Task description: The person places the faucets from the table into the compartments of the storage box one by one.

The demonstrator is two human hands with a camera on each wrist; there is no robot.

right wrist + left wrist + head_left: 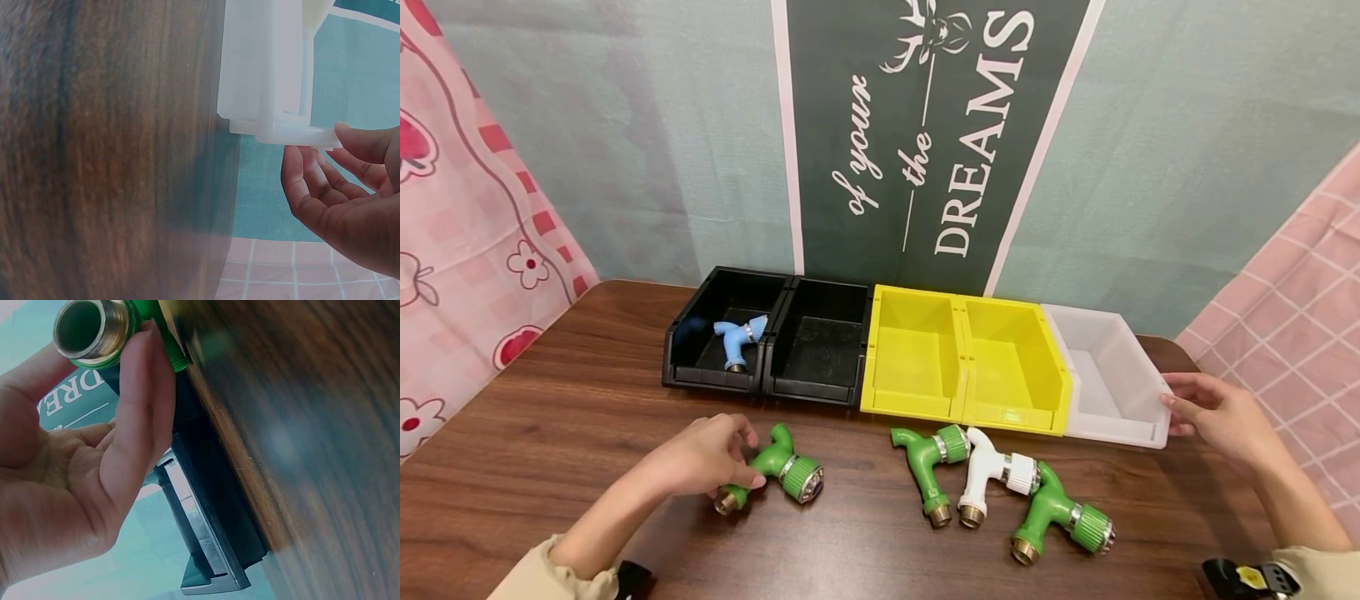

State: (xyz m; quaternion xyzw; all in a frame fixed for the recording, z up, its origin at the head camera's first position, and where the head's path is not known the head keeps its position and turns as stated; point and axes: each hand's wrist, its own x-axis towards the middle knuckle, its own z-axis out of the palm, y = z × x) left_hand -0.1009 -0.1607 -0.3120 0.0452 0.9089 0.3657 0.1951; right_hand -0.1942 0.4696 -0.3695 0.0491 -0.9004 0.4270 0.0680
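Observation:
My left hand point(711, 454) grips a green faucet point(775, 458) by its body at the left front of the table. In the left wrist view, thumb and fingers lie either side of its threaded brass end point(100, 337). At the far right, my right hand point(1221, 412) pinches the side wall of a white bin point(1120, 429), with the thumb on the rim and the fingers outside, as the right wrist view shows. Between the hands lie a green faucet point(925, 471), a white faucet point(988, 475) and another green faucet point(1056, 512), close together.
Left of the white bin, two yellow bins point(913, 404) and two black bins point(816, 392) stand in one row at the table's back. A blue faucet point(737, 337) sits in the leftmost black bin. Behind the row hangs a cloth point(700, 167) with printed lettering.

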